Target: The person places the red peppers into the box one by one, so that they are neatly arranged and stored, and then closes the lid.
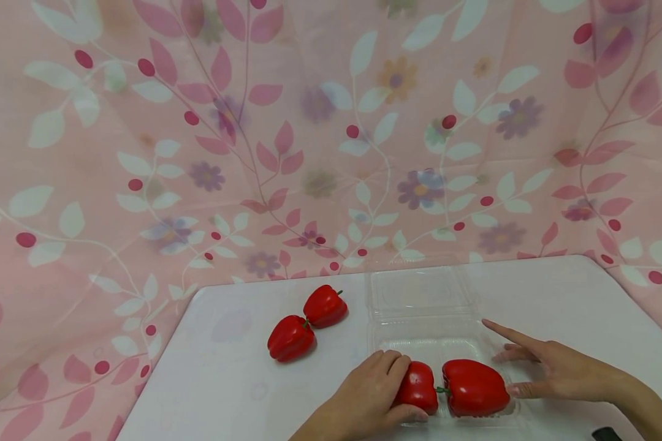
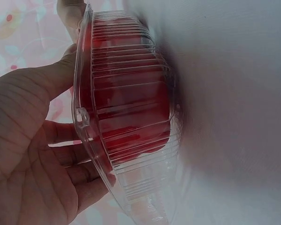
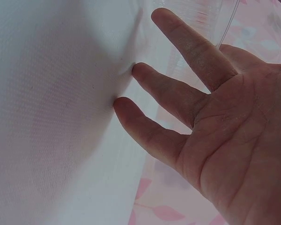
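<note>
Two red bell peppers lie in the front half of a clear plastic clamshell container (image 1: 383,334), stems facing each other. My left hand (image 1: 366,392) holds the left pepper (image 1: 421,387), fingers over its far side and thumb along its near side. The left wrist view shows the container's ribbed wall (image 2: 131,108), red behind it, with the left hand (image 2: 33,136) at the rim. My right hand (image 1: 563,370) spreads its fingers at the container's right edge, its thumb tip close to the right pepper (image 1: 477,387). In the right wrist view, fingertips of that hand (image 3: 215,117) meet the white tabletop.
Left of the container, two more red bell peppers, a front one (image 1: 290,339) and a rear one (image 1: 325,306), sit on the white table (image 1: 226,373). The container's lid (image 1: 419,291) lies folded back. A floral curtain (image 1: 309,153) hangs behind. A dark object (image 1: 607,433) shows at the lower right.
</note>
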A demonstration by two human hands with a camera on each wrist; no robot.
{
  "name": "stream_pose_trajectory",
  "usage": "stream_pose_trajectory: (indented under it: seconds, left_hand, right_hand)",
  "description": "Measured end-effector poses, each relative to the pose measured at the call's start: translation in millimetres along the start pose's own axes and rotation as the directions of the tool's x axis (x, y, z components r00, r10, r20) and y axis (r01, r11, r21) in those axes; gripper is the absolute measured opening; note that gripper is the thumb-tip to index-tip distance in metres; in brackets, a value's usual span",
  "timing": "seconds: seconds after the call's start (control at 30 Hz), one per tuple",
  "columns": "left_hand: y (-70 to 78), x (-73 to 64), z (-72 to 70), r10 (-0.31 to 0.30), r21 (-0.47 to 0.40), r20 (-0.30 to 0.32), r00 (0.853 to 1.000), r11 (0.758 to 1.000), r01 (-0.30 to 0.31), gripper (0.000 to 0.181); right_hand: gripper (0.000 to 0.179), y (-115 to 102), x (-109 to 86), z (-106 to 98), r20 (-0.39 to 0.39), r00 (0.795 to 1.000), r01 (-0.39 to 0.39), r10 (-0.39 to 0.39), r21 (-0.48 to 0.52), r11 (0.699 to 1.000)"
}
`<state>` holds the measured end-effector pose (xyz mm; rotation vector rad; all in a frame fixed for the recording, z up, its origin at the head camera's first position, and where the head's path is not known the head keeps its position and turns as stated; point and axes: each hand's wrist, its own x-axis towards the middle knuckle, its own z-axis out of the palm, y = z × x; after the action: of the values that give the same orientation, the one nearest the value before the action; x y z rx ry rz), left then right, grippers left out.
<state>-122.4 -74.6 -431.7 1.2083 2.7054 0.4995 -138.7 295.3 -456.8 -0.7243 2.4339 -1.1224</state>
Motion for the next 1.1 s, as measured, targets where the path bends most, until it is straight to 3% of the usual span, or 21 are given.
stream_pose_trajectory:
  seconds: [0.6, 1.1]
  left_hand:
    - [-4.0, -5.6, -2.9, 0.044, 0.008, -0.042, 0.998, 0.999, -0.044, 0.067]
    - [-7.6, -11.5, -13.9, 0.011, 0.028, -0.145, 0.989, 1.0, -0.007, 0.069]
  right_hand:
    - [0.094, -0.3, -0.1, -0.7, 0.016, 1.0, -0.011, 0.011, 0.029, 1.0]
    - [0.094, 0.2, -0.1, -0.9, 0.009, 1.0, -0.018, 0.018, 0.02, 1.0]
